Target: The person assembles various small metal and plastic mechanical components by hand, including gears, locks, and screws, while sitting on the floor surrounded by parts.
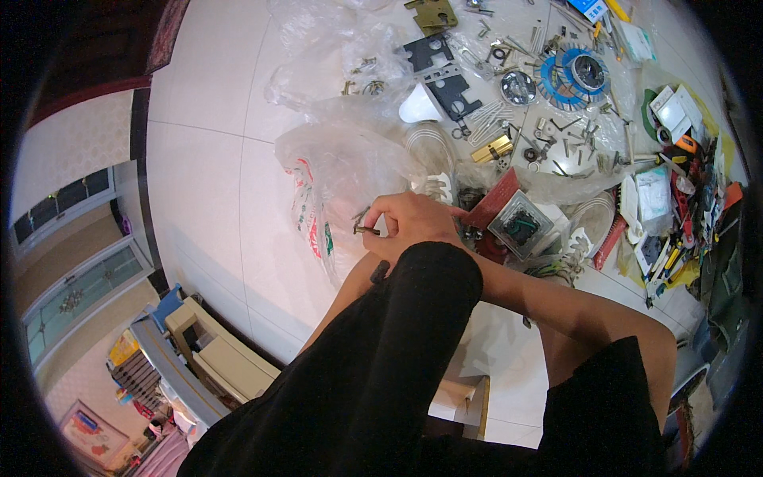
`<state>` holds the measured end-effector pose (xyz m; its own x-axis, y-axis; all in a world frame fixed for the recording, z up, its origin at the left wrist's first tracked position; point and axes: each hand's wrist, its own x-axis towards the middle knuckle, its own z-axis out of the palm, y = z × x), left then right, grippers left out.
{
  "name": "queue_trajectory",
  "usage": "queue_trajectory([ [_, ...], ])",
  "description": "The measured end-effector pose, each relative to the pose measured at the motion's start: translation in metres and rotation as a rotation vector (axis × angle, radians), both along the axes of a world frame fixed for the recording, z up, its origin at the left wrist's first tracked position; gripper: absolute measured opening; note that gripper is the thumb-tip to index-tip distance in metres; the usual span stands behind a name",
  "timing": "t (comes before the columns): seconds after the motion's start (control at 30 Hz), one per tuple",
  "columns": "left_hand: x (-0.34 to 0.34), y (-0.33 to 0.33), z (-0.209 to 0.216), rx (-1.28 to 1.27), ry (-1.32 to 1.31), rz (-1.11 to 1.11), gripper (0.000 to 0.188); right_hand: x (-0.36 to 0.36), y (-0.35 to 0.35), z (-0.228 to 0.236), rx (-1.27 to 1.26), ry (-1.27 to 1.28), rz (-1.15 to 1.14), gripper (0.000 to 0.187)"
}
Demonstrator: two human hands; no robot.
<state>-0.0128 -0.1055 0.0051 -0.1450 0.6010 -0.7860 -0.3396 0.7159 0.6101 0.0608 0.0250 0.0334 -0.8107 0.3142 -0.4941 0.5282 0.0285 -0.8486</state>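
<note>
My right hand reaches across from the right, over the clear plastic bag with red and green print. Its thumb and fingers are closed on a small brass-coloured screw. What looks like my left forearm comes up beside my black-clad knee; the left hand itself is hidden behind the right one. Just right of my right hand stand a red piece and a square, grey-framed piece with a dark green inside.
Screws and small metal parts lie spread on plastic sheeting, near blue rings, a gold lock cylinder and black plates. My shoes stand among them. A tool pile is at the right, a beige cabinet lower left.
</note>
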Motion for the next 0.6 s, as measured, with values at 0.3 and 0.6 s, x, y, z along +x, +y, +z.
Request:
queue_trajectory([
  [0.3, 0.0, -0.005, 0.0, -0.008, 0.023, 0.012, 0.033, -0.002, -0.001, -0.005, -0.071, 0.13, 0.001, 0.014],
  [0.6, 0.004, -0.007, -0.005, 0.005, 0.036, 0.017, 0.033, -0.003, 0.0, -0.013, -0.027, 0.173, -0.023, 0.015],
])
